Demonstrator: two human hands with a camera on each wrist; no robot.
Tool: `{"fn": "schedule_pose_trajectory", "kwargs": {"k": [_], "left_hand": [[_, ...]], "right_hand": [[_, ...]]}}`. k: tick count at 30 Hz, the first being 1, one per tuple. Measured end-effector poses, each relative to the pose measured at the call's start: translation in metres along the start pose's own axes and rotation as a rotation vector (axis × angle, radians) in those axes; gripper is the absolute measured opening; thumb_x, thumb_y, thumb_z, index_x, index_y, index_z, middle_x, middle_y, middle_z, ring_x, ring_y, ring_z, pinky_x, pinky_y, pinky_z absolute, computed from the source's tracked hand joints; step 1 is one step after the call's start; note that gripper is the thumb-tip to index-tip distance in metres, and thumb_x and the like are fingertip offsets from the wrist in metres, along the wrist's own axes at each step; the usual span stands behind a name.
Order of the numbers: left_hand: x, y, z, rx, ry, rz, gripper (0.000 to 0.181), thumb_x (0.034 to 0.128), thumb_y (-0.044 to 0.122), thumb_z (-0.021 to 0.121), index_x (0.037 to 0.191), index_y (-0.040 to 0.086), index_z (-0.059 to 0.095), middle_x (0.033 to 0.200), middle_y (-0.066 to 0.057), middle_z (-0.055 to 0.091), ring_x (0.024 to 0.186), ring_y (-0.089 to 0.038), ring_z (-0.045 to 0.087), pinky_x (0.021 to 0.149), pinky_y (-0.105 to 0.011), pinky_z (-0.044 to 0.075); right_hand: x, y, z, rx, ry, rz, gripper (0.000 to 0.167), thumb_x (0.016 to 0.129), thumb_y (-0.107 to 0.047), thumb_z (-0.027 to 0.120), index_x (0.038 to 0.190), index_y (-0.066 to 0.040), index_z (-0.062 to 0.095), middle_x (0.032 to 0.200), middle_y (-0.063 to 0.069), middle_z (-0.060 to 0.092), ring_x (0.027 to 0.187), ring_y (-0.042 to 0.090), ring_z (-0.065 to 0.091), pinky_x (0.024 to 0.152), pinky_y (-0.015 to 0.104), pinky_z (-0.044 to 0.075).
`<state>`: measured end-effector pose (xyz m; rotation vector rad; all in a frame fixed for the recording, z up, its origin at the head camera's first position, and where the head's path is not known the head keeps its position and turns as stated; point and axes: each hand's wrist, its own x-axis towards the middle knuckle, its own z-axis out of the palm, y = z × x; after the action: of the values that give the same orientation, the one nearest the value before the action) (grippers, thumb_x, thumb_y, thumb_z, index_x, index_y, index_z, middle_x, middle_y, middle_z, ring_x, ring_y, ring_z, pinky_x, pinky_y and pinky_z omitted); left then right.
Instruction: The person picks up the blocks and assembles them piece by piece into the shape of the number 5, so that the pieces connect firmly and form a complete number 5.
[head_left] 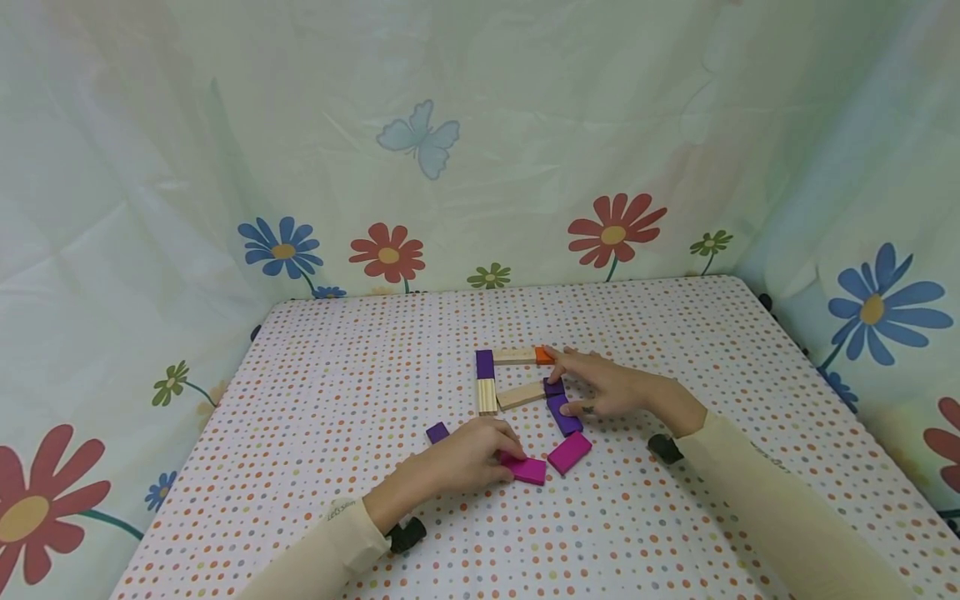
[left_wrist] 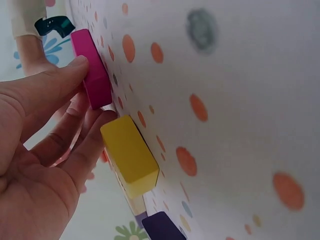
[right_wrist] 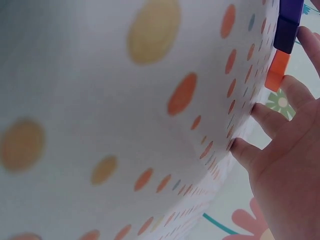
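Note:
My left hand [head_left: 476, 454] pinches a magenta block [head_left: 529, 471] between thumb and fingers, low on the table. In the left wrist view, a yellow block [left_wrist: 129, 155] sits beside those fingertips; the hand hides it in the head view. My right hand [head_left: 607, 385] is spread over the right side of a block outline, its fingertips at an orange block [head_left: 543, 356] and a dark purple block [head_left: 554, 388]. Its thumb touches a longer purple block [head_left: 564, 415]. A second magenta block [head_left: 570, 453] lies tilted between the hands.
The outline also has a purple block [head_left: 485, 364], a pale wooden block [head_left: 487, 397], a wooden strip [head_left: 514, 356] along the top and a slanted one [head_left: 521, 396]. A loose purple block [head_left: 437, 432] lies behind my left hand. Dotted cloth [head_left: 360, 358] covers the table; a flowered curtain [head_left: 525, 167] stands behind.

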<state>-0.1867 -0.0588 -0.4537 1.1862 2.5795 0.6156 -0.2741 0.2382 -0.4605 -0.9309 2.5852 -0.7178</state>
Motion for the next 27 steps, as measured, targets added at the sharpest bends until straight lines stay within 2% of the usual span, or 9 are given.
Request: {"fn": "schedule_pose_trajectory", "kwargs": {"k": [6, 9, 17, 27], "left_hand": [[0.0011, 0.0019, 0.0019, 0.014, 0.010, 0.015, 0.025, 0.0943, 0.021, 0.082, 0.118, 0.016, 0.082, 0.121, 0.004, 0.076, 0.101, -0.002, 0.061, 0.087, -0.014, 0.049], [0.0013, 0.0020, 0.0035, 0.021, 0.007, 0.017, 0.025, 0.0952, 0.022, 0.081, 0.119, 0.017, 0.082, 0.122, 0.005, 0.076, 0.104, -0.002, 0.061, 0.089, -0.013, 0.049], [0.0015, 0.0036, 0.0051, 0.029, 0.001, 0.027, 0.025, 0.0975, 0.024, 0.078, 0.122, 0.017, 0.081, 0.129, 0.004, 0.074, 0.121, -0.009, 0.066, 0.103, -0.020, 0.052], [0.0012, 0.0031, 0.0068, 0.016, 0.002, 0.039, 0.025, 0.0979, 0.023, 0.078, 0.122, 0.017, 0.080, 0.129, 0.004, 0.074, 0.123, -0.010, 0.066, 0.105, -0.020, 0.052]], "right_hand": [[0.0018, 0.0006, -0.0003, -0.017, 0.008, -0.008, 0.033, 0.099, -0.034, 0.076, 0.126, -0.023, 0.062, 0.175, 0.024, 0.022, 0.160, 0.058, 0.015, 0.123, 0.083, 0.009], [0.0015, 0.0009, -0.0001, -0.010, 0.007, -0.015, 0.035, 0.098, -0.034, 0.076, 0.127, -0.021, 0.062, 0.176, 0.024, 0.020, 0.160, 0.058, 0.014, 0.123, 0.083, 0.009], [0.0026, -0.0002, 0.0003, -0.005, 0.001, -0.002, 0.032, 0.099, -0.034, 0.075, 0.125, -0.022, 0.062, 0.176, 0.024, 0.019, 0.161, 0.057, 0.012, 0.124, 0.082, 0.007], [0.0034, 0.0012, 0.0001, -0.005, -0.005, -0.005, 0.034, 0.098, -0.035, 0.076, 0.126, -0.023, 0.062, 0.175, 0.025, 0.022, 0.160, 0.058, 0.013, 0.120, 0.086, 0.007]]}}
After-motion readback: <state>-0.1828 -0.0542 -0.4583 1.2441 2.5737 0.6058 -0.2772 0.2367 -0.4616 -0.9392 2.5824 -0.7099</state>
